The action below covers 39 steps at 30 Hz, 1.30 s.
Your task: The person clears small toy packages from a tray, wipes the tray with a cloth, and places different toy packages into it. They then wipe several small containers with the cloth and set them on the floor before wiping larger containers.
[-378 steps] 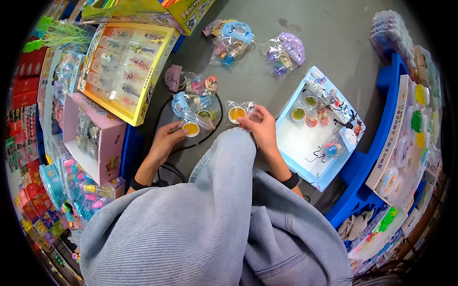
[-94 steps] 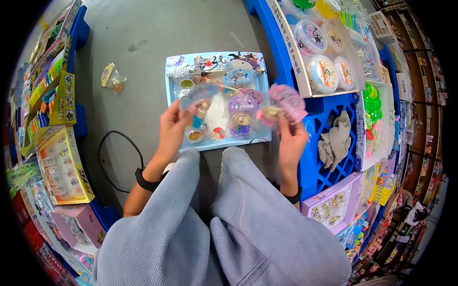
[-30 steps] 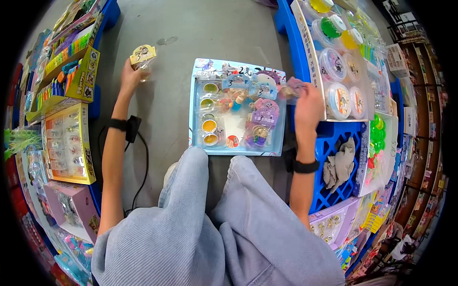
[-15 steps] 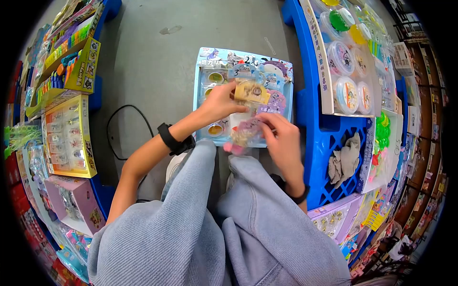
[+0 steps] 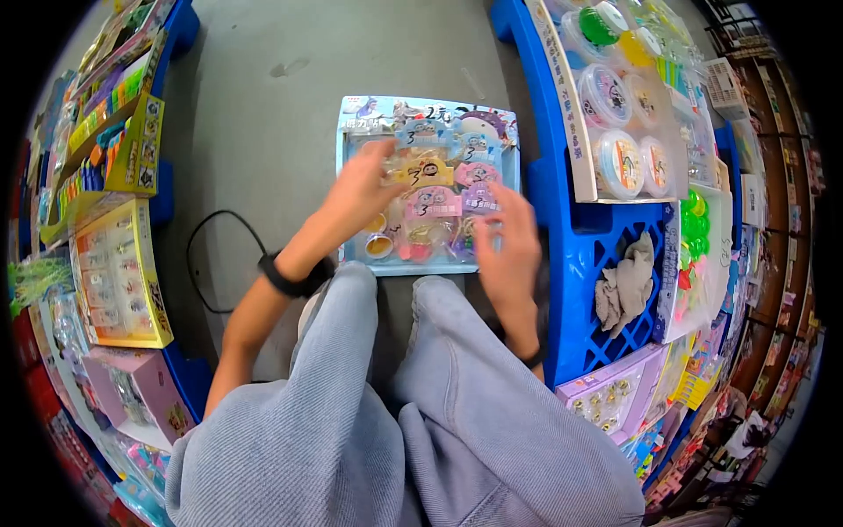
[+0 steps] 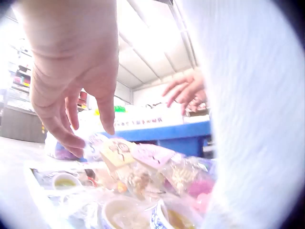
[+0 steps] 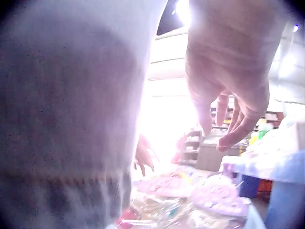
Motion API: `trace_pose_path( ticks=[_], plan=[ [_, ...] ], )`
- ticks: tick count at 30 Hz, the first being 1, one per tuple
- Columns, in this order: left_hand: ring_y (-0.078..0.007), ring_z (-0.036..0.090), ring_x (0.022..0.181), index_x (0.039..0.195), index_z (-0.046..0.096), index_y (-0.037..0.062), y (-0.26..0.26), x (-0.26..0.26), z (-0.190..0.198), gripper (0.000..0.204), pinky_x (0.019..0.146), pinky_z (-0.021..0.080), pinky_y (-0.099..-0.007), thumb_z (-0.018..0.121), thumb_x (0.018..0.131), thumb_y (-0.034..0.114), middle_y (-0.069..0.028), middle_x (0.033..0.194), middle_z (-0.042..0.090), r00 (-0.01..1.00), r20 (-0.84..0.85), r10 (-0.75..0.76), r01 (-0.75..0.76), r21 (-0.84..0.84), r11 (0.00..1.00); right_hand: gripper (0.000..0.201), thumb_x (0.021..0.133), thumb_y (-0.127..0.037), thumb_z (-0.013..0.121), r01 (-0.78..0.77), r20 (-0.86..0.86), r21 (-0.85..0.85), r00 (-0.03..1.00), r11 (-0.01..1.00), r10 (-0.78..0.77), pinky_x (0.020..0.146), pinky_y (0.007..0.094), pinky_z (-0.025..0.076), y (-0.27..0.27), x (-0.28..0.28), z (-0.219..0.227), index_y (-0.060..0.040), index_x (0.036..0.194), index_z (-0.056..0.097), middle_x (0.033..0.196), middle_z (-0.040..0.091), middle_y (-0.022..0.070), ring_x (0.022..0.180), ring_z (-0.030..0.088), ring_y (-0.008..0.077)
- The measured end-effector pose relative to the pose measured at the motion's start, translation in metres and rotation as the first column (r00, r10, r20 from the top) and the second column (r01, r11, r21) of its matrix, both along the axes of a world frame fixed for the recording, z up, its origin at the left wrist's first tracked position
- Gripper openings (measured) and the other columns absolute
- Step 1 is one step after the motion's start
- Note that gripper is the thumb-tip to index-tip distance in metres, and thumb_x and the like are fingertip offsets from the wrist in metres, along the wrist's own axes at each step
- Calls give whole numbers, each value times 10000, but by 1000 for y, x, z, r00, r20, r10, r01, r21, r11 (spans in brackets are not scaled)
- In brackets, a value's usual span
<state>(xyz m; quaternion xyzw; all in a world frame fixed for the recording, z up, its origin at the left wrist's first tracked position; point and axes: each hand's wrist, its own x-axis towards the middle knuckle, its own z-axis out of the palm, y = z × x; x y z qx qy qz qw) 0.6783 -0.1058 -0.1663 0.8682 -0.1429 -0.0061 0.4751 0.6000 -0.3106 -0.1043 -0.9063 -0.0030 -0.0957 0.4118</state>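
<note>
A light-blue display box [image 5: 428,270] on the floor holds several clear bags of small toys with printed header cards. The yellow-card bag [image 5: 425,172] lies in its middle, and the pink-card bag [image 5: 433,203] lies just below it. Small cups of yellow filling [image 5: 378,245] line the box's left side. My left hand [image 5: 356,193] hovers over the left part, fingertips near the yellow card, nothing between them. My right hand [image 5: 507,250] is at the right edge by the purple-card bag [image 5: 479,199], fingers loosely bent and holding nothing, as the right wrist view shows.
Blue pallets flank me: the right pallet [image 5: 566,263] bears tubs of slime [image 5: 619,162] and a grey cloth [image 5: 625,285]. On the left stand a yellow box of figures [image 5: 121,272] and a pink box [image 5: 140,395]. A black cable [image 5: 189,255] loops on the floor.
My left hand has brought the yellow-card bag from the floor at left into the box and let go. My right hand has laid the pink-card bag there and drawn back right.
</note>
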Motion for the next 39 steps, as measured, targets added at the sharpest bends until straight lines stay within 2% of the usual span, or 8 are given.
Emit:
trace_pose_path(
  ticks=[5, 8, 9, 10, 21, 27, 32, 39],
  plan=[
    [-159, 592, 836, 1153, 501, 12, 75, -46, 18, 451, 649, 483, -280, 671, 787, 214, -123, 999, 590, 843, -130, 522, -512, 103, 853, 435, 844, -206, 578, 587, 307, -493, 808, 643, -502, 860, 428, 419, -112, -51, 41, -51, 1232, 457, 1216, 466, 172, 1080, 465, 323],
    [-173, 609, 739, 1107, 520, -52, 96, -61, -19, 497, 618, 485, -276, 668, 792, 303, -141, 849, 625, 781, -456, 428, -361, 229, 904, 627, 826, -364, 596, 606, 274, -737, 674, 300, -686, 962, 505, 315, -174, -63, 12, -51, 1316, 361, 1277, 398, 242, 1170, 365, 426],
    [-159, 607, 694, 1058, 540, -60, 94, -64, -28, 474, 603, 486, -264, 653, 803, 324, -121, 791, 623, 744, -610, 272, -273, 94, 957, 674, 811, -416, 595, 606, -35, -610, 623, 510, -782, 984, 479, 301, -165, -54, 23, -43, 1320, 359, 1280, 392, 257, 1176, 369, 430],
    [-146, 605, 649, 1009, 560, -68, 91, -63, -34, 464, 589, 486, -252, 637, 814, 345, -101, 734, 621, 682, -725, 96, -195, -54, 979, 592, 796, -338, 615, 571, 153, -516, 795, 638, -587, 955, 455, 336, -179, -54, 2, -60, 1278, 413, 1250, 417, 250, 1134, 407, 419],
    [-238, 614, 578, 838, 540, -92, 62, -59, -36, 310, 571, 481, -339, 584, 791, 211, -165, 616, 596, 905, -423, 44, 50, 208, 977, 426, 610, -134, 719, 296, -220, -164, 919, 941, -327, 803, 350, 438, -76, -121, 29, -31, 995, 567, 966, 572, 127, 921, 556, 293],
    [-185, 565, 546, 818, 514, -55, 63, -59, -51, 190, 531, 446, -314, 555, 740, 113, -138, 629, 582, 919, -377, 114, -118, 12, 993, 443, 629, -213, 736, 240, -321, 42, 923, 970, -214, 818, 325, 423, -49, -93, -19, 20, 962, 560, 1085, 534, 141, 966, 548, 277],
    [-93, 448, 532, 904, 498, 2, 58, -48, -71, 329, 469, 339, -204, 484, 577, -20, -8, 690, 512, 662, -711, 235, -605, -323, 727, 421, 636, -196, 733, 267, -366, 112, 906, 957, -210, 856, 296, 406, -52, -93, -24, 18, 964, 577, 1092, 553, 115, 984, 547, 232],
    [-91, 442, 499, 906, 529, -34, 76, -30, -35, 386, 418, 314, -205, 428, 535, -14, -41, 679, 529, 763, -637, 109, -551, -553, 625, 405, 639, -164, 731, 401, -284, 150, 893, 904, -349, 843, 292, 419, -56, -130, -1, 5, 973, 579, 1047, 583, 97, 959, 559, 209]
  ],
)
